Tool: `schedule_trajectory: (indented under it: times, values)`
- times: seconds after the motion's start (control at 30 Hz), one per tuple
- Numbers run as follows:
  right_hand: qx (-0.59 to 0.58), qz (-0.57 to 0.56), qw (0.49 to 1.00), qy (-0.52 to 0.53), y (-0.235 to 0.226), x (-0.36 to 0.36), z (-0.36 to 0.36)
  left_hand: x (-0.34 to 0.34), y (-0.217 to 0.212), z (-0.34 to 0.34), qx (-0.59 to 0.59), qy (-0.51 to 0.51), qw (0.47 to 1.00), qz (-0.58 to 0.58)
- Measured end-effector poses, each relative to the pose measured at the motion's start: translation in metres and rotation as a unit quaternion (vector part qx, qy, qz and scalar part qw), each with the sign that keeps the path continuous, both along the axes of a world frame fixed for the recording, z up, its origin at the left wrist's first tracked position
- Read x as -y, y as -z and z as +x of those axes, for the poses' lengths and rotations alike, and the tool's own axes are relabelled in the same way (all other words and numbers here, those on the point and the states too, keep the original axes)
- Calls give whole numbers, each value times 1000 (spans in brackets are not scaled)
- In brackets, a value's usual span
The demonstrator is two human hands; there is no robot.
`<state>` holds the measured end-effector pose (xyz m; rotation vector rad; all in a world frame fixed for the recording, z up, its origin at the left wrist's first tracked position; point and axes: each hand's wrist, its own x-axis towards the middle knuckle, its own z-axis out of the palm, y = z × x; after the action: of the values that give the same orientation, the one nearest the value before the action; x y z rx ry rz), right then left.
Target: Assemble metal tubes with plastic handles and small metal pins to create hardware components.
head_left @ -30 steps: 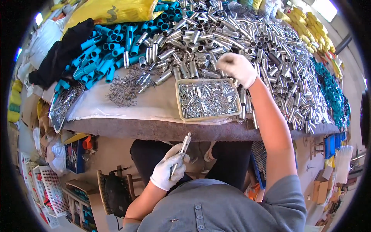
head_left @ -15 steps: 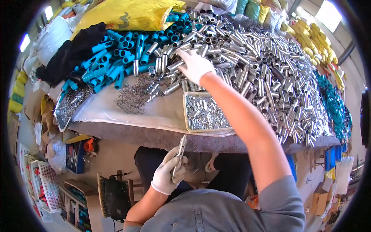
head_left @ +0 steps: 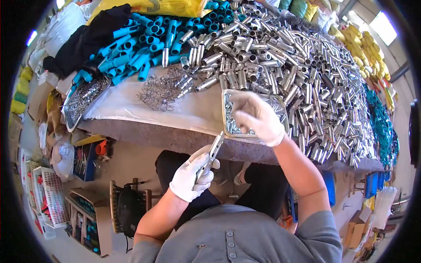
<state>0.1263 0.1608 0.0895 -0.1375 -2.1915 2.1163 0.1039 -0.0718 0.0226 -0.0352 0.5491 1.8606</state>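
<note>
Gripping a slim metal tool (head_left: 213,153) in our gloved left hand (head_left: 191,175), we reach our right hand (head_left: 256,117), fingers curled, into the metal tray (head_left: 226,115) of small parts.

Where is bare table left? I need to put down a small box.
The white cloth is bare between the wire springs and the metal tray, down to the table edge. Behind and right, metal tubes and blue tubes crowd everything.

Right hand (head_left: 256,117) hides part of metal tray (head_left: 228,115); tray's small parts too fine to tell.
</note>
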Motion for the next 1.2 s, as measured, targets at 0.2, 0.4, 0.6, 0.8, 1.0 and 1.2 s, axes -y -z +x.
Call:
schedule_trajectory:
  times: [0.2,0.4,0.6,0.8,1.0,1.2]
  values:
    - [83,-33,993,-71,1,1,14,5,3,-3,-10,51,999,3]
    - [116,17,979,-163,-1,34,17,10,7,-7,-3,36,999,29]
    - [133,132,929,-319,-12,32,-33,23,14,-11,-78,-41,996,-22]
    - [-107,556,824,16,6,-8,-239,19,13,-13,-98,-107,985,-91]
    - [146,739,649,-107,9,11,-301,15,22,-5,-116,-112,978,-132]
    - [14,646,762,53,-4,-12,-265,20,14,-11,-125,-133,970,-158]
